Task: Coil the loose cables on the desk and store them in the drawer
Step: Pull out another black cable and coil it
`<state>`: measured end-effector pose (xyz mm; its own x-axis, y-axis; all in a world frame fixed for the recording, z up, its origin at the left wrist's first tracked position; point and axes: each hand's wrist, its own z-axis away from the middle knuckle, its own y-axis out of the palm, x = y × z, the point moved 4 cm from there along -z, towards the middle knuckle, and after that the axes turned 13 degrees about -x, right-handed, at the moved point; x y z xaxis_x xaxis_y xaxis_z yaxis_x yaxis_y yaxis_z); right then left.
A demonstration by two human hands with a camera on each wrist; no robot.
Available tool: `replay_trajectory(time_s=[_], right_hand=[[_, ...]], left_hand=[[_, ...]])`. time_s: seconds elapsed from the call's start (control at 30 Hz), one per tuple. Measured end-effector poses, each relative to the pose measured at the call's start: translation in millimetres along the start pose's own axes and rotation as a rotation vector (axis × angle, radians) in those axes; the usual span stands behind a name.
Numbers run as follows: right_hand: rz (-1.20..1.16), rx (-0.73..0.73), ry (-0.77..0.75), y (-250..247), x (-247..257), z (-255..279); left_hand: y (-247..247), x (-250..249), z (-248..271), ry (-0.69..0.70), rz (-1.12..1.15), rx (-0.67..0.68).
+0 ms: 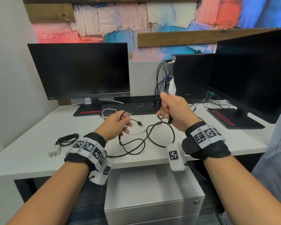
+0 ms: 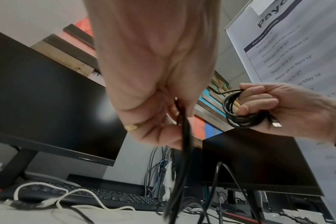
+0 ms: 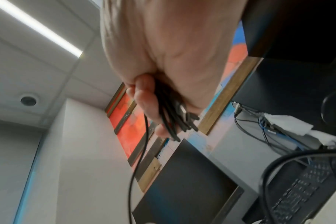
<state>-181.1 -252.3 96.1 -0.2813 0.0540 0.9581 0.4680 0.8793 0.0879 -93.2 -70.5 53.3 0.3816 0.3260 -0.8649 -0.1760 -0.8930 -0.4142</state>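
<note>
A long black cable [image 1: 146, 132] lies in loose loops on the white desk [image 1: 217, 143]. My right hand [image 1: 162, 109] is raised above the desk and grips several wound turns of it as a coil [image 2: 230, 110]. In the right wrist view the turns and a USB plug [image 3: 182, 111] stick out between the curled fingers [image 3: 144, 97]. My left hand [image 1: 125, 125] pinches the free run of the same cable [image 2: 184, 125], which hangs down to the desk. A grey drawer cabinet [image 1: 152, 192] stands under the desk's front edge.
A white cable [image 1: 109, 110] lies in front of the keyboard [image 1: 130, 108]. A smaller black cable bundle [image 1: 66, 138] and a white charger [image 1: 54, 151] lie at the desk's left. Two dark monitors [image 1: 81, 70] [image 1: 253, 75] stand at the back, with plugged cables [image 1: 161, 78] between them.
</note>
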Motion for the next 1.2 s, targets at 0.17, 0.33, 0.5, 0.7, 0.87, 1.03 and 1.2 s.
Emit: replay_trajectory(time_s=[0.17, 0.33, 0.5, 0.7, 0.87, 1.03, 1.2], right_hand=[[-0.309, -0.093, 0.022, -1.0, 9.0, -1.5], [-0.590, -0.090, 0.053, -1.5, 12.8, -4.4], [-0.618, -0.139, 0.018, 1.5, 11.7, -8.3], [0.123, -0.216, -0.151, 0.4, 12.8, 1.3], [0.639, -0.044, -0.250, 5.8, 2.3, 2.1], [0.749, 0.111, -0.216, 6.8, -7.4, 3.0], [0.695, 0.126, -0.246, 3.6, -11.7, 5.2]], left_hand=[[14.2, -2.0, 11.6, -0.015, -0.048, 0.167], [18.5, -5.9, 13.3, 0.062, -0.105, 0.090], [37.7, -14.4, 31.4, 0.146, -0.161, 0.355], [29.9, -21.4, 32.4, 0.147, -0.202, 0.432], [15.0, -29.7, 23.5, 0.204, -0.143, 0.266], [2.8, -28.5, 18.4, 0.213, -0.065, 0.085], [-2.2, -31.0, 20.2, 0.214, 0.094, 0.074]])
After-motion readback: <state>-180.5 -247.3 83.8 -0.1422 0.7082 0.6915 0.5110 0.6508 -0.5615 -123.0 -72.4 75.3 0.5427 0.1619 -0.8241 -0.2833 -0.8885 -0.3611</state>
